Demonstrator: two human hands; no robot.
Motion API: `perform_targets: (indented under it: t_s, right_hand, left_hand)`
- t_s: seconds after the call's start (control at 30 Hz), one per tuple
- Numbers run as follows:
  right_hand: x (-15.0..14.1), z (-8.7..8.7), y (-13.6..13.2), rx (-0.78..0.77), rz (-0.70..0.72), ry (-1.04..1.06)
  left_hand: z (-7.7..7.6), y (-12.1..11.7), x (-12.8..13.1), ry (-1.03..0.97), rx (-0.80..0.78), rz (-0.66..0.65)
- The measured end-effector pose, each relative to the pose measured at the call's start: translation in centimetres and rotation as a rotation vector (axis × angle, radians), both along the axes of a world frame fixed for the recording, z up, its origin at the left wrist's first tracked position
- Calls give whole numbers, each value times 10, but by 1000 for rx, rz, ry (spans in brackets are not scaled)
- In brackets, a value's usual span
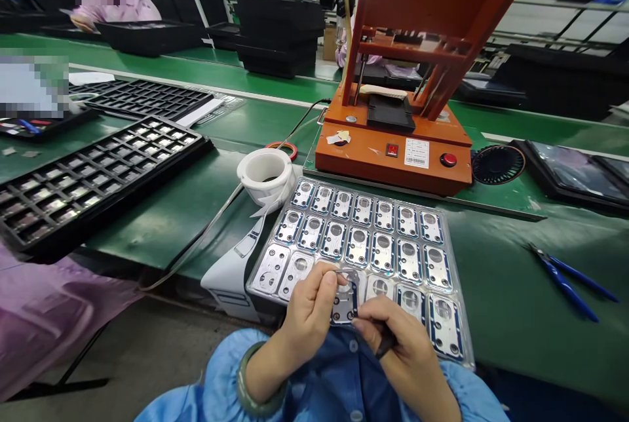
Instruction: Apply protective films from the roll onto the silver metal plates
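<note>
Across the middle of the frame we see an orange press machine point(393, 147) standing on the green table point(515, 291), with a small black fan point(497, 164) just to its right and blue-handled pliers point(570, 281) lying well apart at the right edge. A white tape roll point(265, 173) sits left of the machine, touching the upper left corner of a clear blister tray point(368, 238) filled with rows of metal plates. At the left, a black compartment tray point(83, 179) holds small parts, and a second black tray point(142, 97) lies behind it; in the upper left another person in a pink sleeve point(122, 9) works at the far bench. Nothing stands between us and the hands at the bottom centre. Our left hand point(307, 314) pinches one small metal plate point(344, 301) by its left edge, holding it just above the tray's near row. Our right hand point(403, 343) is closed around a dark thin tool point(386, 343), its fingertips touching the plate's lower right corner. The two hands meet at the plate, close together over the tray's near edge.
</note>
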State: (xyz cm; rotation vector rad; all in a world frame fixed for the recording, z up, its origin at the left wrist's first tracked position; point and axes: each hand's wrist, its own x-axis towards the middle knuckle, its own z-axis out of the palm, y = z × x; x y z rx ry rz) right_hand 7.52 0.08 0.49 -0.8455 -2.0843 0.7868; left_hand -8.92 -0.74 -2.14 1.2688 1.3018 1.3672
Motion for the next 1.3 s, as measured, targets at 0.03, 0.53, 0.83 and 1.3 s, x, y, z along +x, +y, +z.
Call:
perform_targets:
  t_s: [0.03, 0.53, 0.83, 1.3]
  right_hand:
    - [0, 0, 0, 6, -8, 1]
    - [-7, -12, -13, 404, -282, -94]
    - [-6, -18, -15, 333, -424, -40]
    - [-8, 0, -5, 64, -184, -82]
  left_hand:
    - [1, 0, 0, 11, 5, 8]
    - [3, 1, 1, 128, 66, 12]
    - [4, 0, 1, 153, 70, -8]
    - [6, 1, 0, 68, 34, -103]
